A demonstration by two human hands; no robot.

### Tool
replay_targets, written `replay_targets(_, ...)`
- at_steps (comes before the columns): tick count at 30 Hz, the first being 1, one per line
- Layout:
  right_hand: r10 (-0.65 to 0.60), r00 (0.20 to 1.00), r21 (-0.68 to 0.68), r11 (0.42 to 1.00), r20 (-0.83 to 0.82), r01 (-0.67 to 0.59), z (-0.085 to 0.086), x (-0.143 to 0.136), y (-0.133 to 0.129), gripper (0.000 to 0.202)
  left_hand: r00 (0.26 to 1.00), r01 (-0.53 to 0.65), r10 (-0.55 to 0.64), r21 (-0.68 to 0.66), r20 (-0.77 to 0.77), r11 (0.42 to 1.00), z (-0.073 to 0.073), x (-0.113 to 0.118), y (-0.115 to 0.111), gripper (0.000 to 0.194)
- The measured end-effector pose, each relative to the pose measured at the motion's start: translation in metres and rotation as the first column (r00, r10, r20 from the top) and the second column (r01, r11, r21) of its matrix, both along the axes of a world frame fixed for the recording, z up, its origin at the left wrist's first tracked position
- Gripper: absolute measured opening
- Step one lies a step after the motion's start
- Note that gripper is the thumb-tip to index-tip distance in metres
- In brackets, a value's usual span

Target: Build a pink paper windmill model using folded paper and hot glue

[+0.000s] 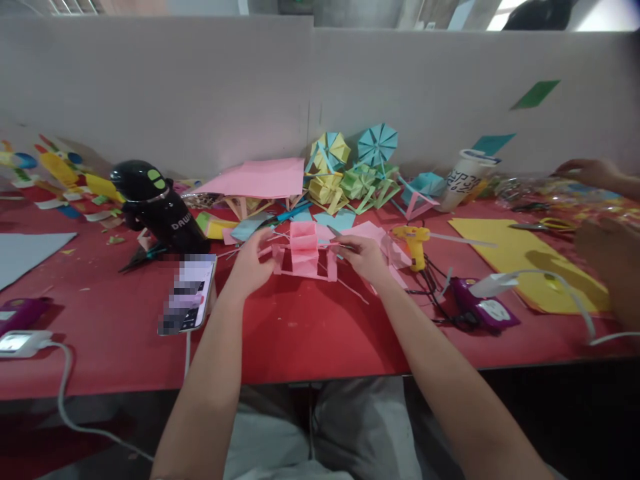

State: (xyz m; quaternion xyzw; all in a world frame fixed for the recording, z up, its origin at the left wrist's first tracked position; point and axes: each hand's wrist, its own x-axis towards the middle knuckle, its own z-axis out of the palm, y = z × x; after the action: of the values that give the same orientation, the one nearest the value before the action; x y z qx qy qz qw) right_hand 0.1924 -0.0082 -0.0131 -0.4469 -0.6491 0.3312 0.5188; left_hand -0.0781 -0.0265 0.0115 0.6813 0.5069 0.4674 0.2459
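A small pink paper model point(305, 250), a folded seat-like piece in a frame of thin strips, stands on the red table in front of me. My left hand point(254, 262) grips its left side between thumb and fingers. On the other side my right hand point(361, 256) pinches the right end of the frame. By the right fingertips shows a grey pointed thing point(334, 231); whether the hand holds it, I cannot tell. Loose pink paper point(370, 235) lies behind the right hand.
A phone point(193, 293) and a black bottle point(157, 207) stand left. To the right are a yellow glue gun point(413, 243), a purple power strip point(483, 303), yellow sheets point(520, 267) and scissors point(547, 225). Paper umbrellas point(377, 143) line the back. Another person's hand point(587, 172) reaches in at right.
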Motion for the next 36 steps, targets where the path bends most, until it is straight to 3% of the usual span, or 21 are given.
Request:
replay_targets(3, 0.028, 0.999, -0.023, 0.999, -0.028, -0.028, -0.002, 0.003, 0.002, 0.027, 0.995, 0.086, -0.091, -0.102, -0.044, 0.991, -0.003, -0.001, 0.0, 0.045)
replay_targets(7, 0.056, 0.998, -0.032, 0.998, -0.023, -0.057, -0.004, 0.005, 0.003, 0.03, 0.996, 0.017, -0.029, -0.146, -0.081, 0.989, 0.006, 0.001, -0.002, 0.022)
replay_targets(10, 0.055, 0.999, -0.023, 0.998, -0.001, -0.055, -0.005, 0.005, 0.003, 0.03, 1.0, 0.018, -0.02, -0.159, -0.01, 0.987, 0.011, 0.002, -0.003, 0.014)
replay_targets(17, 0.004, 0.999, -0.005, 1.0, -0.05, -0.004, -0.005, 0.004, 0.003, 0.03, 0.994, 0.007, 0.014, -0.186, 0.111, 0.983, 0.016, 0.003, -0.005, 0.02)
replay_targets(30, -0.009, 1.0, -0.011, 1.0, -0.023, 0.008, 0.007, 0.008, -0.005, 0.027, 0.996, 0.071, -0.062, -0.141, 0.069, 0.988, 0.014, -0.002, 0.001, 0.03)
replay_targets(36, 0.017, 1.0, 0.02, 1.0, 0.001, -0.017, 0.013, 0.008, -0.009, 0.028, 0.989, 0.059, -0.041, -0.125, 0.139, 0.99, 0.013, 0.001, 0.002, 0.028)
